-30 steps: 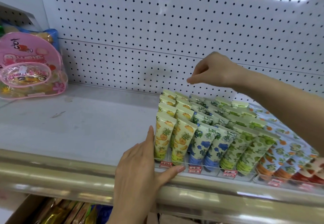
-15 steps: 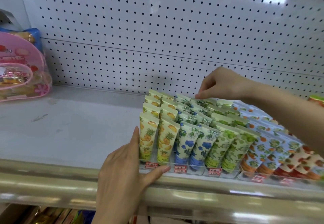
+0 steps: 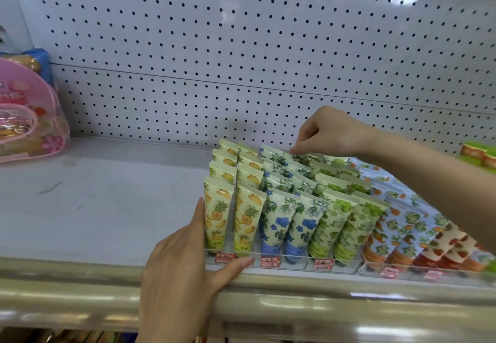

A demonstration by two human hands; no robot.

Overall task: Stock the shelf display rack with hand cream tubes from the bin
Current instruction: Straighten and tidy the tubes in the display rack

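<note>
**Item:** hand cream tubes (image 3: 279, 216), standing cap-down in the display rack (image 3: 292, 259), a clear tray at the front of the shelf (image 3: 107, 203). Lanes run front to back: pineapple print at left, blue flower in the middle, green grape at right. Every lane looks filled. The bin is not in view.

**Step in hand, as judged:** you are seating the back-row tube (image 3: 295, 158) in the blue-flower lane. Stocking of this rack looks close to done.

**Your right hand** (image 3: 330, 131): fingers curled, tips pinching the top crimp of the back-row tube, wrist above the rear rows.

**Your left hand** (image 3: 177, 270): fingers straight and flat against the rack's left side, beside the front pineapple tube. The thumb lies along the front lip. It grips nothing and appears to steady the rack.

**Next move calls for:** a short downward press so the tube stands level with its neighbours, then a clean release that does not tip the row in front. Brace the rack with your left hand so it does not slide.

**Surroundings:** second rack (image 3: 402, 224) just beside at right, with orange and strawberry prints; pegboard (image 3: 241, 47) behind; pink pouch (image 3: 24, 122) well apart at the shelf's far left
</note>
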